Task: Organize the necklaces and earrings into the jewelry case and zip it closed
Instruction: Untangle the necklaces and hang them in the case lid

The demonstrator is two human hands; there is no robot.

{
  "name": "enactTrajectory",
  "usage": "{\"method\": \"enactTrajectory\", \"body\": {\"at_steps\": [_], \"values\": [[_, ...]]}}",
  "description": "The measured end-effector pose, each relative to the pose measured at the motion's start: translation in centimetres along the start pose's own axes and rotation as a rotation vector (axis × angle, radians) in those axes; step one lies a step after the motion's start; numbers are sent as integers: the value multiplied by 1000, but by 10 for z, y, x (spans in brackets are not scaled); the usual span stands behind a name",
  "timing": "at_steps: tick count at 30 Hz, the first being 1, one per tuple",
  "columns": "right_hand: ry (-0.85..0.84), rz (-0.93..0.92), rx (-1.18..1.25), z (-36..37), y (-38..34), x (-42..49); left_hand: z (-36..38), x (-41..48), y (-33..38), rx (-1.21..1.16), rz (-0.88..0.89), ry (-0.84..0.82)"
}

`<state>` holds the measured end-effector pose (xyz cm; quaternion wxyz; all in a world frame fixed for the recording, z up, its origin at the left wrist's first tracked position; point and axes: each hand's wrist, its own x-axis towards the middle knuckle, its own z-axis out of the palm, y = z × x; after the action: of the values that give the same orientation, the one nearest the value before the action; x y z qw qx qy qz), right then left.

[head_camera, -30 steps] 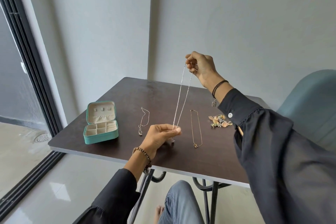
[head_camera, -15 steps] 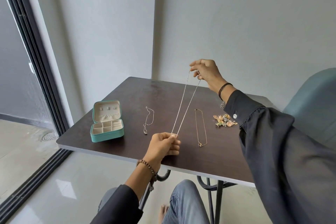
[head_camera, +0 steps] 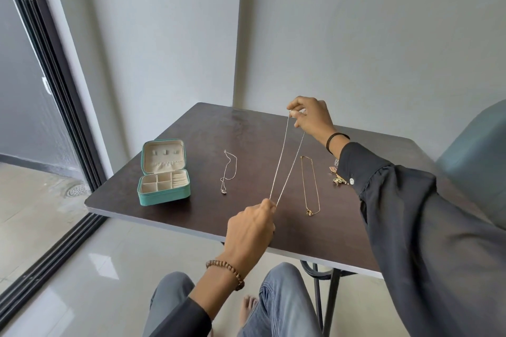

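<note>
Both hands pinch a silver chain necklace (head_camera: 284, 161) taut at frame centre: left hand (head_camera: 250, 227) low, right hand (head_camera: 310, 116) high. Open teal jewelry case (head_camera: 163, 172) sits centre-left on the dark table (head_camera: 191, 205).

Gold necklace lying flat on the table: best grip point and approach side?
Probably the near end of the gold necklace, where a ring or clasp is bulkier than bare chain. Pinch from above, over the near table edge: it lies flat as a narrow loop.

Left hand (head_camera: 250, 223) now knuckles-up
</note>
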<state>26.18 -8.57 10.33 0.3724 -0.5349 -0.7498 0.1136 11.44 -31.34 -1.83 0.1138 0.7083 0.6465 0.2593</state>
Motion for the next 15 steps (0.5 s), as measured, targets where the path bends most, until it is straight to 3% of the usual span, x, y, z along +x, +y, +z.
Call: {"method": "enactTrajectory", "body": {"at_steps": [4,10,15], "values": [[9,-32,-72,13,7,2,-4,-5,-2,123,140,13],[-58,-60,-134,32,11,-1,9,-3,-22,175,345,259],[-108,-47,-121,49,18,-1,12,-4,-28,152,547,233]]}}
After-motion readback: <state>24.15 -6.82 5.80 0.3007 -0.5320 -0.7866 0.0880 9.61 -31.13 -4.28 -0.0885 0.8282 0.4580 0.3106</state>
